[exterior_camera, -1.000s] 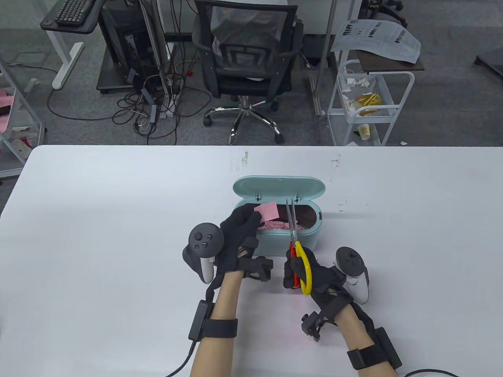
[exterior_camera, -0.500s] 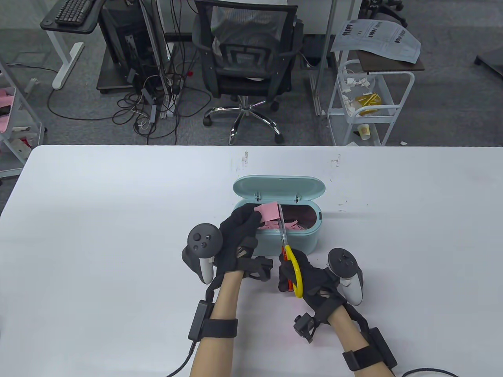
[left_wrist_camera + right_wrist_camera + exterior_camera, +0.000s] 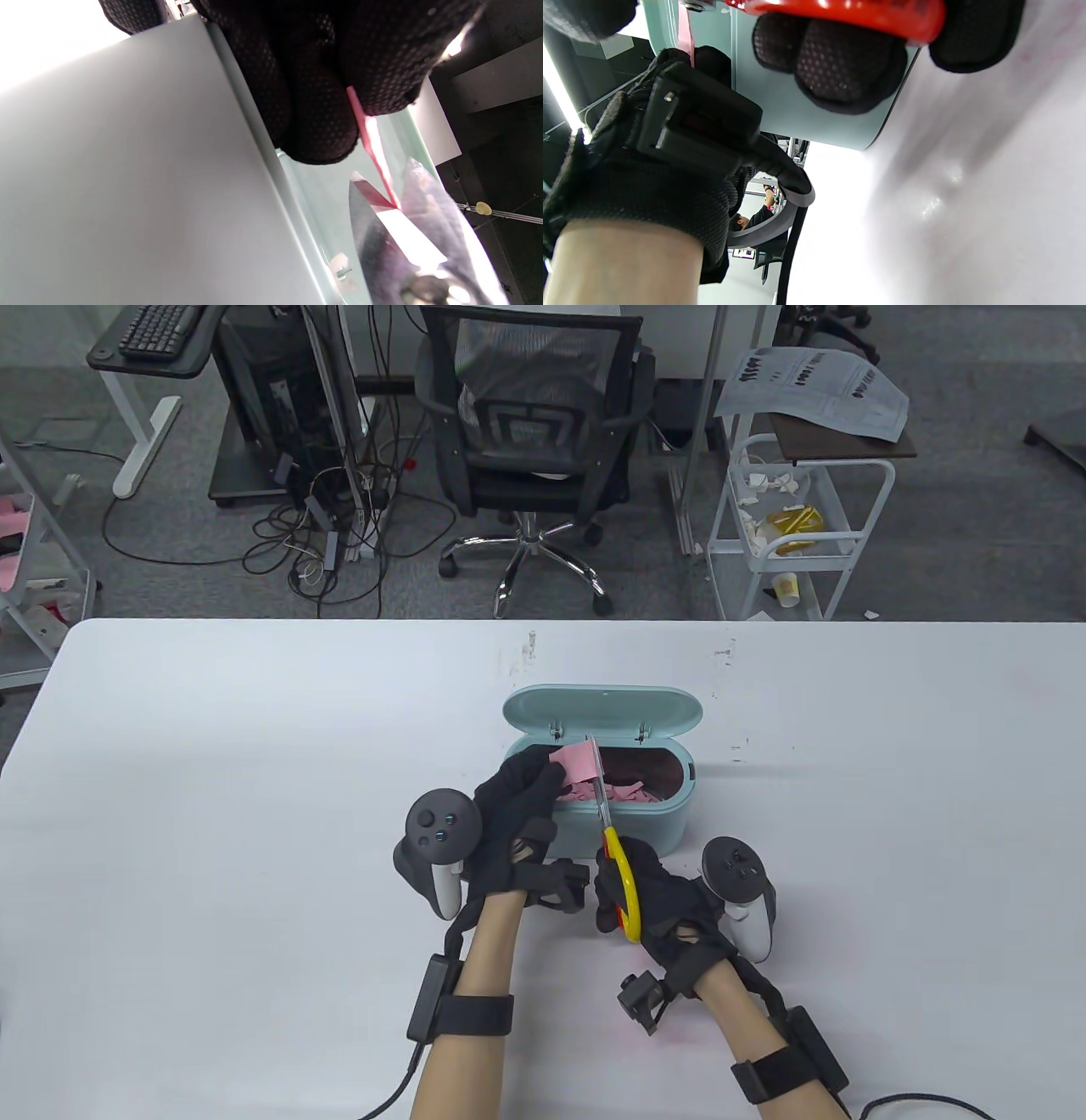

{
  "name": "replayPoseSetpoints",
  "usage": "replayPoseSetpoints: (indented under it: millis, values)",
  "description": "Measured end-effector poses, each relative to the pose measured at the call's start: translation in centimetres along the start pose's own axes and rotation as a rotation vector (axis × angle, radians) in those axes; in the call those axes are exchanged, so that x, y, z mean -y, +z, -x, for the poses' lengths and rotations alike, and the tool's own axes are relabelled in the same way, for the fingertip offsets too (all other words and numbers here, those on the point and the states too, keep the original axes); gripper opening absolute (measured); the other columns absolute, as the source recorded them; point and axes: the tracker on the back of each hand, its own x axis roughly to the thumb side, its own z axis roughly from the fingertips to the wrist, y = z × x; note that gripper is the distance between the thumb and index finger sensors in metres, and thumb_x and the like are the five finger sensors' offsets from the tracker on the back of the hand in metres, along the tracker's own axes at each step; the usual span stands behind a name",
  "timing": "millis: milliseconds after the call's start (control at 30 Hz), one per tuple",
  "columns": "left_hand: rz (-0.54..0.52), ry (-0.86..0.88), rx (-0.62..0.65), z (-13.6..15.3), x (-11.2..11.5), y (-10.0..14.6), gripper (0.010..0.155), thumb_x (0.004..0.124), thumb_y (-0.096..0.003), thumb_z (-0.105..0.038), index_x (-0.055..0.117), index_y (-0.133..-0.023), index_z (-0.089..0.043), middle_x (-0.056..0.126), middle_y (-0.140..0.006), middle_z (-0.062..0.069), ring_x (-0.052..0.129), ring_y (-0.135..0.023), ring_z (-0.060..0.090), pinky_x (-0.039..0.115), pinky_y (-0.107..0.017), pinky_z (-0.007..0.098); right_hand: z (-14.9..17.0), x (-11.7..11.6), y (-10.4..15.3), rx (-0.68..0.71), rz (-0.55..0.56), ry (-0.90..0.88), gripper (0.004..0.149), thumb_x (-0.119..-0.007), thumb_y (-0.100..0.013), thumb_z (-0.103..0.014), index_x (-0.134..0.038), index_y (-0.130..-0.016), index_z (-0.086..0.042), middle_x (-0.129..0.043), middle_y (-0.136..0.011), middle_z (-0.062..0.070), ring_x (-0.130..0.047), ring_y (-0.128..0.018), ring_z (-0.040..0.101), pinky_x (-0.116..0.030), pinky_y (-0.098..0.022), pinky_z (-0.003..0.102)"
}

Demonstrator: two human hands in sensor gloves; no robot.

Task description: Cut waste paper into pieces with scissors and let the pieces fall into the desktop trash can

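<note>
- Here the left hand [image 3: 516, 806], in a black knit glove, sits at the left end of the trash can [image 3: 645, 823], just below centre of the table view, its grip pinched on the left edge of a pink paper [image 3: 577, 762] held over the opening.
- In the left wrist view the dotted fingertips [image 3: 322, 127] clamp the thin pink sheet edge-on, and its free edge runs down between the two shiny metal blades, which stand slightly apart around it.
- The right hand [image 3: 653, 895], lower centre, has its grip curled through the handles of the scissors [image 3: 612, 848]: one loop yellow, the other red, both glossy plastic.
- The trash can is a smooth, pale teal oval tub with its hinged lid tipped back; pink scraps [image 3: 624, 792] lie inside.
- It stands on the white, matte table [image 3: 254, 780].
</note>
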Motion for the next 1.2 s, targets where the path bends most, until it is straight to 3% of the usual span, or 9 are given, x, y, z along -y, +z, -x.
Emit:
replayPoseSetpoints:
  millis: [467,767,1200]
  values:
    - [0.010,0.000,-0.003,0.0,0.0,-0.1,0.036,0.088,-0.0458,-0.045,0.093,-0.078,-0.030,0.111,-0.060,-0.009,0.109,-0.057,0.013,0.057,-0.074,0.062,-0.3,0.6,0.1,0.021,0.069,0.001,0.078,-0.070,-0.038,-0.064,-0.050,-0.090,-0.011,-0.086,-0.063,-0.006,-0.099,-0.030,0.013,-0.076,-0.051,0.057]
    - [0.024,-0.004,0.000,0.0,0.0,-0.2,0.035,0.089,-0.0449,-0.044,0.094,-0.077,-0.031,0.111,-0.060,-0.010,0.109,-0.057,0.013,0.057,-0.074,0.062,-0.5,0.6,-0.3,-0.011,0.016,0.048,0.086,-0.066,-0.038,-0.073,-0.041,-0.097,-0.015,-0.078,-0.074,-0.001,-0.094,-0.045,0.019,-0.067,-0.056,0.063]
    - [0.041,-0.011,0.004,-0.1,-0.1,-0.3,0.036,0.087,-0.0457,-0.043,0.094,-0.078,-0.030,0.111,-0.061,-0.009,0.109,-0.057,0.014,0.056,-0.074,0.063,-0.8,0.9,-0.8,-0.008,0.035,0.040,0.086,-0.069,-0.037,-0.073,-0.045,-0.095,-0.014,-0.081,-0.071,-0.002,-0.096,-0.041,0.019,-0.070,-0.053,0.062]
